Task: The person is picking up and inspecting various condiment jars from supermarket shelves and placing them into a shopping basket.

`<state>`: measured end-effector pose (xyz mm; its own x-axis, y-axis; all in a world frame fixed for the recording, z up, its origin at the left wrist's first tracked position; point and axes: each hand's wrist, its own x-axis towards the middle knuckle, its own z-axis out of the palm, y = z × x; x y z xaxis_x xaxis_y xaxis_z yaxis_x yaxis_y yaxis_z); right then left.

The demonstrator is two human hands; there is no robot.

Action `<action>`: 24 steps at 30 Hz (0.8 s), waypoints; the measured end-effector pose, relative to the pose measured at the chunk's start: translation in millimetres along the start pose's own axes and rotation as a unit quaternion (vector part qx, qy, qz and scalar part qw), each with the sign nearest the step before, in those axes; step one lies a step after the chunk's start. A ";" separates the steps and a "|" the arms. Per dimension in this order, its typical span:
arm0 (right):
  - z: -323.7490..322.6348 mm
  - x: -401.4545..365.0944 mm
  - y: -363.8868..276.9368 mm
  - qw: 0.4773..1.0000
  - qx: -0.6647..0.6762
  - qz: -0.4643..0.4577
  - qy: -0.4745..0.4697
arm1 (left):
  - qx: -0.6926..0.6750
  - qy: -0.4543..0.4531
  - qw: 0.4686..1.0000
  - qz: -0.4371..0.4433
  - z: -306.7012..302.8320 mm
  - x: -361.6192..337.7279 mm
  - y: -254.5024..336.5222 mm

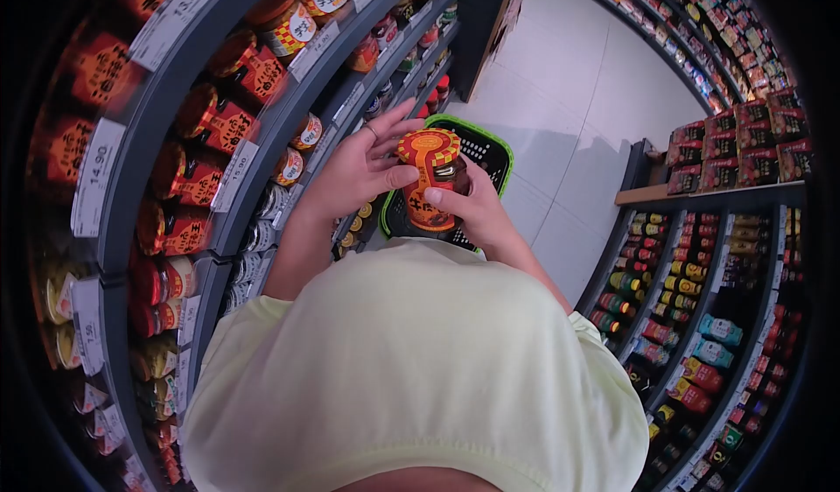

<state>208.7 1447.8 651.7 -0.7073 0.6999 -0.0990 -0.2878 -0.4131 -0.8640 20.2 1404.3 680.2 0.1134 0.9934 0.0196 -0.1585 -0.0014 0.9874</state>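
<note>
Red-labelled jar (430, 196) held above the green-rimmed basket (497, 139).
My right hand (479, 205) is closed round its side, thumb on label; my left hand (366, 161) is open, fingers spread, thumb at the jar, contact unclear.

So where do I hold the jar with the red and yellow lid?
I'd wrap thumb and fingers around the jar, below its lid, coming from the right, like the right hand. Its round side should let them curl around it.
</note>
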 end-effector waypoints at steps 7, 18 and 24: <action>-39.5 -2.8 56.7 0.994 -0.028 0.023 0.104 | -0.099 -0.072 0.980 -0.156 -5.3 4.5 -87.8; -151.5 -12.7 203.8 0.911 -0.299 0.155 0.240 | -0.151 -0.147 0.915 -0.345 0.4 39.0 -262.2; -217.5 18.4 289.5 0.862 -0.383 0.200 0.264 | -0.110 0.006 0.894 -0.434 9.9 59.4 -396.1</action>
<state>252.8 1467.9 292.4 -0.1999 0.8423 -0.5006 0.5643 -0.3187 -0.7616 99.4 1462.7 291.8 0.2775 0.6103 -0.7419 -0.2051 0.7921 0.5749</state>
